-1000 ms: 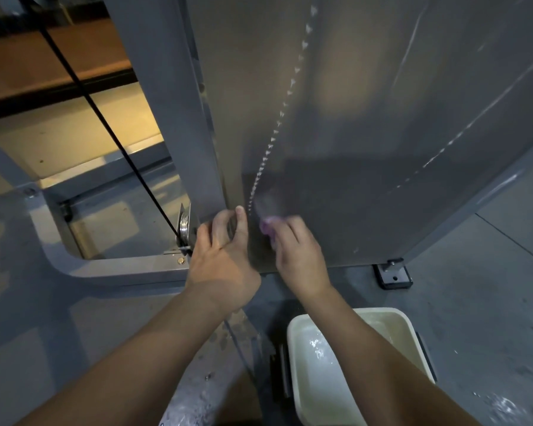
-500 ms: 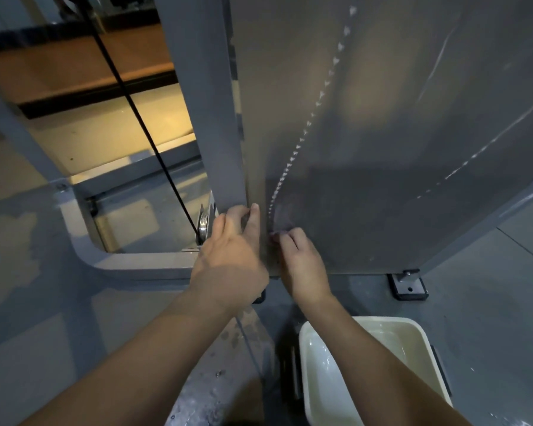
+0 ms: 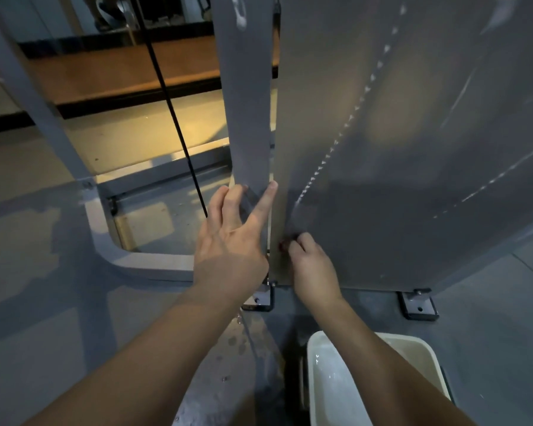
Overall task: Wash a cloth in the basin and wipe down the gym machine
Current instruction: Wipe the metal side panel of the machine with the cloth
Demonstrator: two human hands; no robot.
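The gym machine's grey upright post [image 3: 246, 96] ran from the top centre of the frame down to the middle, its long axis near vertical, and the broad grey side panel [image 3: 413, 179] stood just right of it, dull and smeared, with a dotted streak slanting down its face. The left hand [image 3: 231, 241] held the foot of the post — fingers curled round its left edge, thumb stretched straight up the narrow gap between post and panel. The right hand [image 3: 313, 269] pressed against the panel's lower left corner, fingers bunched tight over the cloth [image 3: 282, 245]; only a small reddish-purple scrap showed at the fingertips, touching the panel. The white basin [image 3: 330, 379] sat at lower right on the wet grey floor [image 3: 74, 302], partly under the right forearm — water glinted inside.
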